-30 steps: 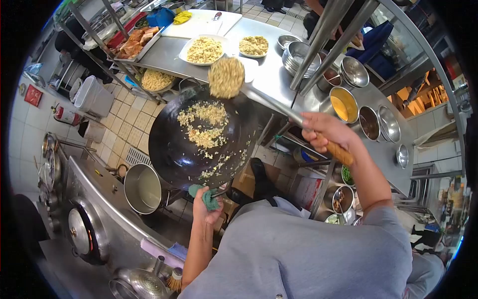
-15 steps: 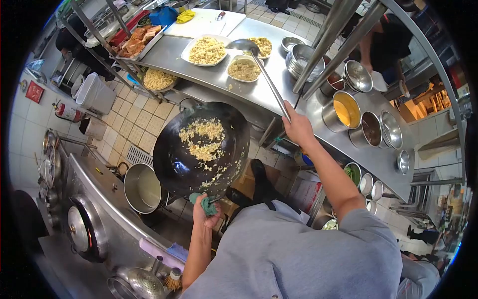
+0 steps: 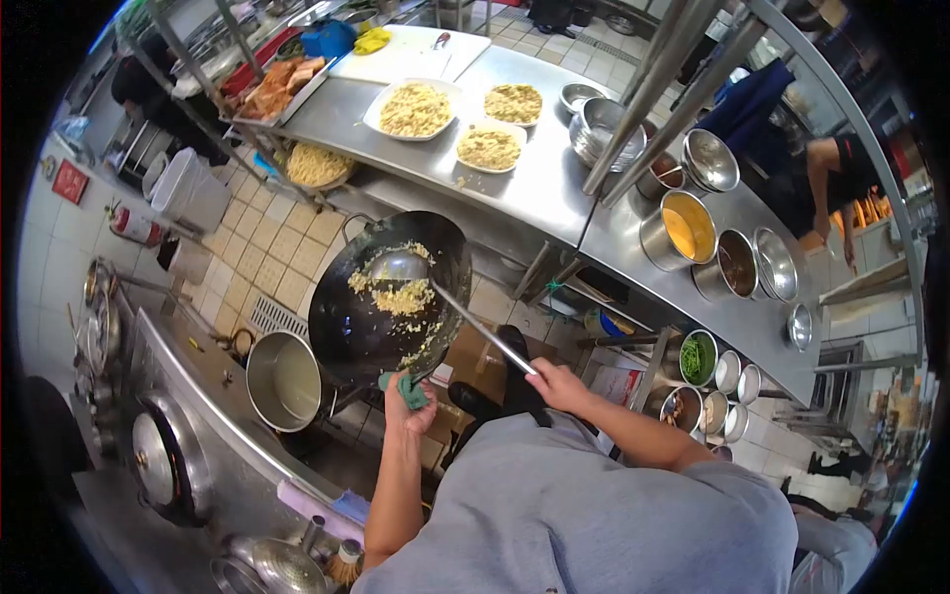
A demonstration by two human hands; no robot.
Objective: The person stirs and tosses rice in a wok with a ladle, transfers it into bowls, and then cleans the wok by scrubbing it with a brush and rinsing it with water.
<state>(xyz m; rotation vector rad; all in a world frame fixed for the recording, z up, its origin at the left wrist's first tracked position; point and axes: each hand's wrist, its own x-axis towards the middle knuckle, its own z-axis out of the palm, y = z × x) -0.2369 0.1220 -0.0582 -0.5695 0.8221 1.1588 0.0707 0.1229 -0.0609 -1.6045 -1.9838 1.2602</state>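
Observation:
My left hand (image 3: 411,404) grips the handle of a black wok (image 3: 346,332) through a green cloth (image 3: 408,390) and holds the wok up, tilted. Loose fried rice (image 3: 404,296) lies in the wok. My right hand (image 3: 560,383) holds the long handle of a steel ladle (image 3: 398,264), whose bowl rests in the rice. On the steel counter (image 3: 539,178) beyond the wok stand three white plates of fried rice: a large one (image 3: 414,109), a small one (image 3: 513,103) and another small one (image 3: 489,148).
Round steel containers of sauces (image 3: 687,226) line the counter at right, with stacked steel bowls (image 3: 594,124) behind. A steel pot (image 3: 282,379) sits by the stove (image 3: 163,460) at left. Noodles (image 3: 315,165) lie on a lower shelf. Another person (image 3: 826,178) stands far right.
The ladle has come back from the plates on the counter into the wok. My right hand has drawn in toward my body. A third plate now holds rice.

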